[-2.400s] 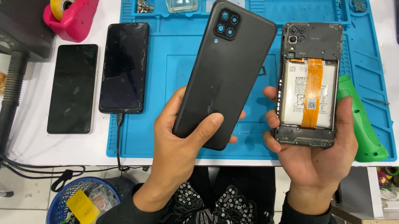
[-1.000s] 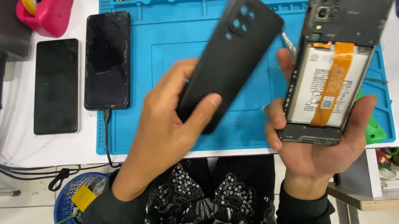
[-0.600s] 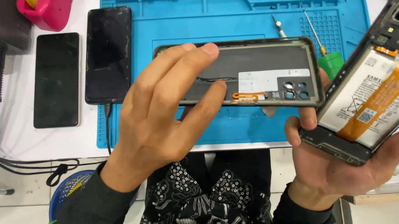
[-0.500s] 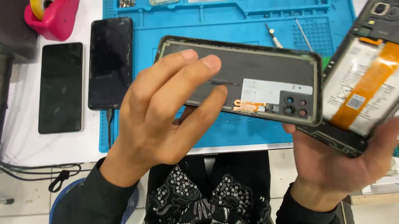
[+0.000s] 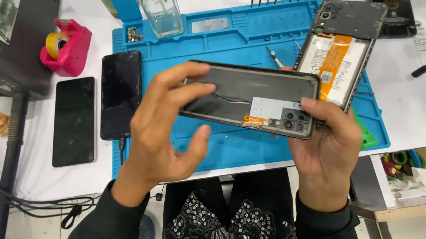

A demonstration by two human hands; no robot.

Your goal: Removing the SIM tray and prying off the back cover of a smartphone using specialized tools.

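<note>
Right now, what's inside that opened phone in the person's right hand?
Inside the opened phone shows a white battery crossed by an orange ribbon strip, with dark camera housing above. The back cover, held by the left hand, and the right hand hide its lower end.

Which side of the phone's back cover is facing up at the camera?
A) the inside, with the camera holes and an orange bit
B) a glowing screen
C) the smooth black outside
A: the back cover, held by the left hand and touched by the right hand, shows its grey inner face with lens holes and an orange strip.
</note>
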